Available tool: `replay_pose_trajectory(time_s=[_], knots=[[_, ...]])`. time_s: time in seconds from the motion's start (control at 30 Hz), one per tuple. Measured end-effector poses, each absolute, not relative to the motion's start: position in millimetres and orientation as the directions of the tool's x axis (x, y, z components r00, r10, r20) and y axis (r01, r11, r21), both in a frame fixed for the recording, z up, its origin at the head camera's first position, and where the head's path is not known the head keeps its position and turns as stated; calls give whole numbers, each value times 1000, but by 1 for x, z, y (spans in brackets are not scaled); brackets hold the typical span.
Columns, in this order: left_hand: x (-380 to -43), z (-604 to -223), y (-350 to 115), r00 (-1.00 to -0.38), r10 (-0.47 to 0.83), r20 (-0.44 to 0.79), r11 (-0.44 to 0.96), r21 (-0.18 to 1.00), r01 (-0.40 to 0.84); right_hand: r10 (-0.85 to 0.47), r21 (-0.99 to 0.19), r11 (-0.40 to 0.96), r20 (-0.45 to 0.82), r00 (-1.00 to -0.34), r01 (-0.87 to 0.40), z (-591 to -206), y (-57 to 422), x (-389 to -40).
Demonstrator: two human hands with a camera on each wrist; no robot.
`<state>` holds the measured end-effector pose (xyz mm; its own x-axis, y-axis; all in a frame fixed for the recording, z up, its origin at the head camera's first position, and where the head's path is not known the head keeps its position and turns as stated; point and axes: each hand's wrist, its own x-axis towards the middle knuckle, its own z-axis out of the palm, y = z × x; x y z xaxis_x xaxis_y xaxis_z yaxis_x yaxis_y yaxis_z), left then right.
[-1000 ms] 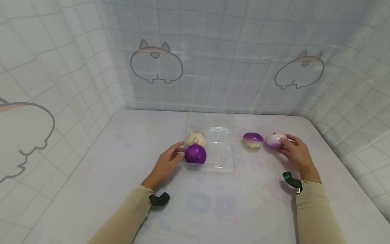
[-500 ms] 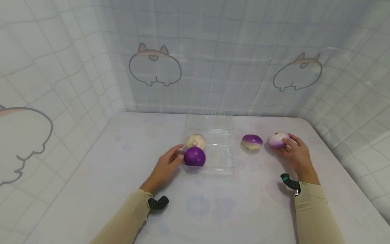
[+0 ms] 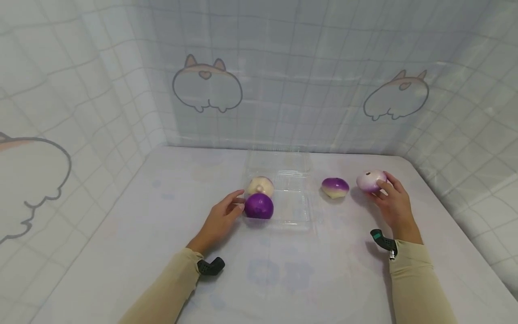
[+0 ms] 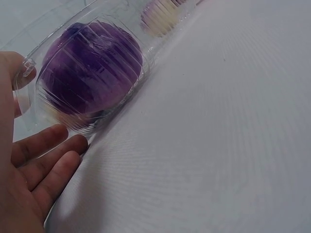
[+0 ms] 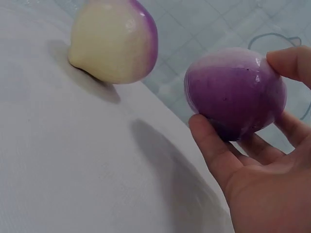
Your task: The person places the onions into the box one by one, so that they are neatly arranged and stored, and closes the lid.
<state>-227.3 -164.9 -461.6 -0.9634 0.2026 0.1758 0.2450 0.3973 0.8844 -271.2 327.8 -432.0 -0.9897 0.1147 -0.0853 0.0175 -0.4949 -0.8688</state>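
A clear plastic container [image 3: 290,207] lies with its lid folded back. In its left side sit a dark purple toy onion [image 3: 259,206] and, behind it, a cream one [image 3: 261,186]. My left hand [image 3: 220,220] is at the container's left wall; its thumb and a finger pinch the rim, while the other fingers [image 4: 56,179] stretch below. My right hand [image 3: 393,204] holds a pale purple-and-white toy onion [image 3: 371,181] between thumb and fingertips, raised off the table, as its separate shadow shows in the right wrist view. Part of this onion is hidden by my fingers.
A purple-and-cream toy onion [image 3: 335,187] rests on the table between the container and my right hand. The white-clothed table [image 3: 283,279] is bordered by a tiled-pattern curtain [image 3: 299,108] at the back and sides.
My right hand has lifted the pale onion from the table and shifted it slightly right, tilting it. The left hand and the onions in the container have stayed put.
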Motion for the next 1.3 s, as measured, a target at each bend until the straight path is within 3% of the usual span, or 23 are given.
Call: replay_pose_trajectory(time_s=[0.5,1.07,1.3], knots=[[-229,-464,-161,-961,211,178,398,882,251,52,-830,-553,-117,-992,69,-425,326,-272],[-230,-460,-157,-963,207,173,410,878,246,20,-805,-593,-18,-1000,3,-428,335,-270],[-230,-461,-157,-961,216,172,411,877,250,-41,-692,-721,87,-995,-31,-431,334,-266]])
